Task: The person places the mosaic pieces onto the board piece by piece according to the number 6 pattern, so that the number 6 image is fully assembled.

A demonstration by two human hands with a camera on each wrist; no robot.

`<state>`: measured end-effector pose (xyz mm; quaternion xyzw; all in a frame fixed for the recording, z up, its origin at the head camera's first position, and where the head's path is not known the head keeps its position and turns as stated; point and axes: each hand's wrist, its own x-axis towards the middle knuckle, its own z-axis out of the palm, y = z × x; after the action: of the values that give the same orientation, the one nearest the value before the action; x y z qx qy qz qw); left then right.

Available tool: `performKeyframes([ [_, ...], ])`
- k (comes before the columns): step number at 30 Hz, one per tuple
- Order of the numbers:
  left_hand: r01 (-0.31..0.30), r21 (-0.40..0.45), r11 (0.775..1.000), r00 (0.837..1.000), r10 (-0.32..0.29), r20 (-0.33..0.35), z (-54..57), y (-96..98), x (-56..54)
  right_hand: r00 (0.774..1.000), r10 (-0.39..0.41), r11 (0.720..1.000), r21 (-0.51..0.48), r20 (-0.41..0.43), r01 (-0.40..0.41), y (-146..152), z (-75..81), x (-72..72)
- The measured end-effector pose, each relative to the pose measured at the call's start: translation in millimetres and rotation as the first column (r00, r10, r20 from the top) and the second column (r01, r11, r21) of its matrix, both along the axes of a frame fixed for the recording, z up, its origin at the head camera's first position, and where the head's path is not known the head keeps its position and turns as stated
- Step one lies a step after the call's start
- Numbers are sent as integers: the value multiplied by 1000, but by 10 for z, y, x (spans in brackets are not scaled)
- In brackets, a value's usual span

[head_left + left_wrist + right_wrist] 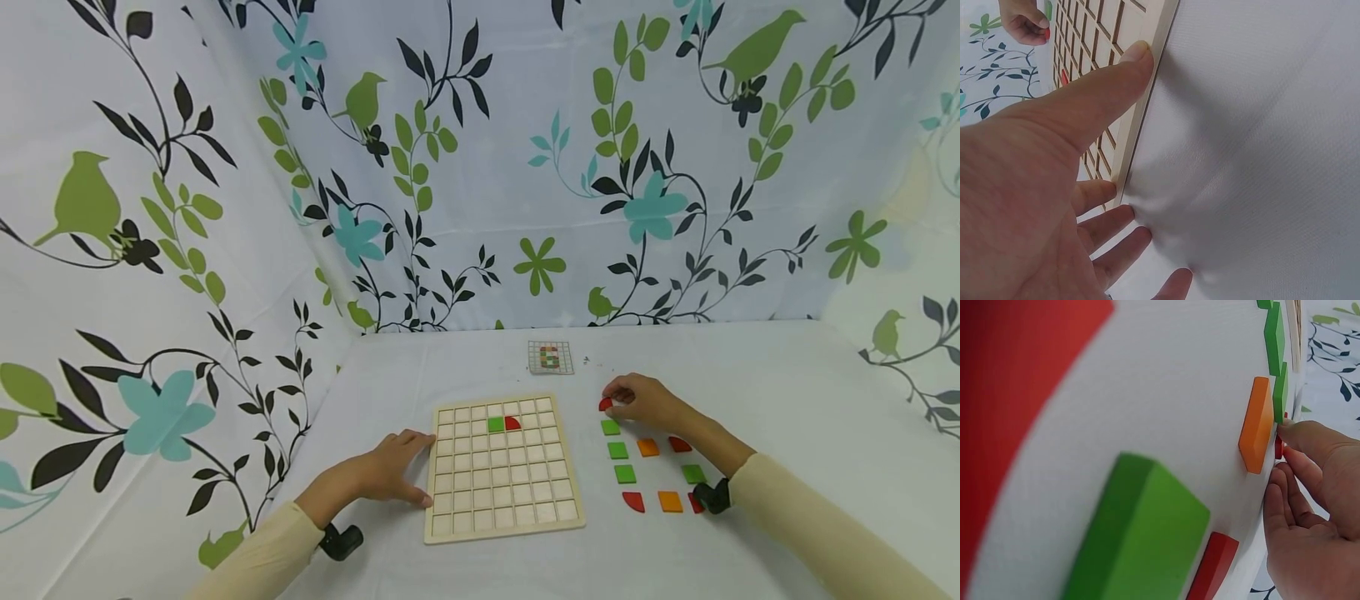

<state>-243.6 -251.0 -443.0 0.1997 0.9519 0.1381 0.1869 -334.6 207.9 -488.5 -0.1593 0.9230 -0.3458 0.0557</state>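
Observation:
My right hand (637,398) pinches a red quarter-round tile (605,404) between thumb and fingertips, just beyond a green square tile (611,427). In the right wrist view the red piece is mostly covered by the fingers. My left hand (392,468) rests on the left edge of a wooden grid board (480,483), its thumb on the rim and the other fingers spread along the side. On the board, a green square (496,425) and a red quarter-round tile (512,423) lie side by side in the upper rows.
Right of the board lie several loose tiles, among them an orange square (648,447), a green square (693,474) and a red quarter-round (633,502). A small card with a coloured grid pattern (550,357) lies behind the board. A patterned curtain (465,167) hangs behind the table.

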Motion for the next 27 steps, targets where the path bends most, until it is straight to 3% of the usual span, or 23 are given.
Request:
performKeyframes([
  [9, 15, 21, 1000, 1000, -15, -22, -234, -138, -110, 1000, -3, 1000, 16, 14, 3, -9, -14, -5],
  [18, 18, -2, 1000, 1000, -18, 10, 2, -28, -5, 1000, 13, 1000, 18, -18, -13, -28, 25, -2],
  [27, -1, 2, 1000, 1000, 1, 2, -4, -31, -10, 999, 36, 999, 11, -37, -35, 0, -21, -63],
])
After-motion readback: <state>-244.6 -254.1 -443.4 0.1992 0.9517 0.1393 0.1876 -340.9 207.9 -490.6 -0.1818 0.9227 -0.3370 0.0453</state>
